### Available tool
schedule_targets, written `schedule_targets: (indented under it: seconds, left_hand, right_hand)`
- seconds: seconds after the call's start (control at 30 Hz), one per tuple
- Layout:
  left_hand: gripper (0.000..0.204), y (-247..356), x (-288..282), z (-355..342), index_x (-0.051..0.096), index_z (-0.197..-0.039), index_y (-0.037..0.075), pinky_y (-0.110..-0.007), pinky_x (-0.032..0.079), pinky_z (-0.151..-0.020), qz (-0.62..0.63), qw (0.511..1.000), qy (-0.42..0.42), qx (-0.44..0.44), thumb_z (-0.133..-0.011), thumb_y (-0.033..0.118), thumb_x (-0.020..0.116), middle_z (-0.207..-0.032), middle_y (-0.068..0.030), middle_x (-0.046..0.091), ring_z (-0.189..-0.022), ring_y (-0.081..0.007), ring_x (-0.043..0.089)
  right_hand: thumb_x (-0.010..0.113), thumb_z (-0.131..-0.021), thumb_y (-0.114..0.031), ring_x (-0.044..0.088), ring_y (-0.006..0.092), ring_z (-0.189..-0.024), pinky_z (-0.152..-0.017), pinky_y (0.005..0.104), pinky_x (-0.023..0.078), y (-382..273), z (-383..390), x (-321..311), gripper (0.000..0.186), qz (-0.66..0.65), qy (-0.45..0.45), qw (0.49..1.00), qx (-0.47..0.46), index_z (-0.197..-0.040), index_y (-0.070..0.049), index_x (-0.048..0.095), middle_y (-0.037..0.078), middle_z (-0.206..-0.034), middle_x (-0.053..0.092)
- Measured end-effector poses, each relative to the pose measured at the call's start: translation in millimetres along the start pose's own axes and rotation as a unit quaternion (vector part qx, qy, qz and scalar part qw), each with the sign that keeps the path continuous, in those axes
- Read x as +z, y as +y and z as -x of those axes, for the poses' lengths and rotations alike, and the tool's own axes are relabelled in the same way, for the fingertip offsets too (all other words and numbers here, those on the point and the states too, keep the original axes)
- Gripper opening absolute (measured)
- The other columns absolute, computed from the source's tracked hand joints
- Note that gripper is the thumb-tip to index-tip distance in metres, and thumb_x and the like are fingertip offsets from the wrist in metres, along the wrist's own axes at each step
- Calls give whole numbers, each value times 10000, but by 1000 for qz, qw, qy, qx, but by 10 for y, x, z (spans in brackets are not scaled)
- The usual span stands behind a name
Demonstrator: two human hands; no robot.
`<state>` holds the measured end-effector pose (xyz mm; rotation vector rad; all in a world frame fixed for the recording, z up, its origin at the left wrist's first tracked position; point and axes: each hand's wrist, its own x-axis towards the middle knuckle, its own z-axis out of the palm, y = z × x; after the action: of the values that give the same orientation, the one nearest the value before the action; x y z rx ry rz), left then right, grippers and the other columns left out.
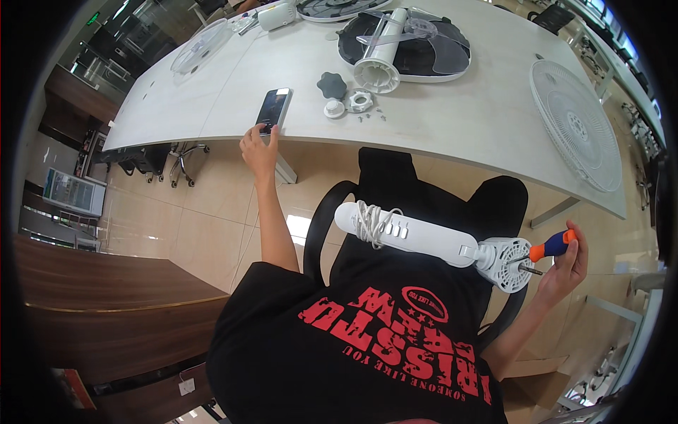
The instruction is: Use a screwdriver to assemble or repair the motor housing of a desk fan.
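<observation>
My left hand [258, 150] is at the table's near edge, its fingertips and thumb closed on the near end of a smartphone [274, 106] lying there. In my right hand [566, 271] is a screwdriver [553, 245] with an orange and blue handle, its shaft pointing left toward the vented motor housing [500, 271] of a white fan body [431, 240]. Whether the tip sits on a screw is hard to make out. The fan body lies across my lap, a white cord [371, 223] coiled around its left part. A metal shaft sticks out of the housing.
On the white table [487, 113] lie a dark knob [331, 85], a white cap [334, 108], a ring nut [361, 101] and several small screws. Farther back, a white tube [385, 53] and clear blades rest on a round base [445, 68]. A fan grille [575, 126] lies right.
</observation>
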<state>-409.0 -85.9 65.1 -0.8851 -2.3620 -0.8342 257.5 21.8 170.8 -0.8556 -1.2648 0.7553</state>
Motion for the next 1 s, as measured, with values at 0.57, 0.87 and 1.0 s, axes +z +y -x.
schedule_targets:
  seconds: [0.57, 0.87, 1.0]
  left_hand:
    - [578, -46, -26, 2, 640, -1327, 120, -526, 484, -1014, 19, 1000, 2, -4, -931, 535, 715, -1337, -168, 639, -1256, -401, 559]
    - [390, 976, -234, 231, 670, -1223, 15, -467, 452, -1039, 155, 972, 147, 100, -967, 302, 739, -1217, -166, 681, -1197, -353, 589]
    - [188, 2212, -497, 989, 708, -1110, 20, -403, 485, -959, 407, 902, -84, 118, -966, 140, 723, -1108, -122, 702, -1073, -306, 626]
  right_hand:
    - [565, -1070, -102, 482, 6, -736, -578, 186, 327, -29, -12, 2, 269, -12, -12, 1000, -2, -1265, 39, 685, 152, -1243, 720]
    - [666, -1026, -121, 652, 147, -993, -857, 273, 533, -60, 77, -98, 237, 29, 24, 999, -25, -1200, 38, 692, 78, -1314, 637]
    - [757, -948, -62, 669, 94, -881, -759, 232, 511, -206, 29, 124, 193, 53, 50, 997, 5, -1121, 15, 717, 35, -1194, 638]
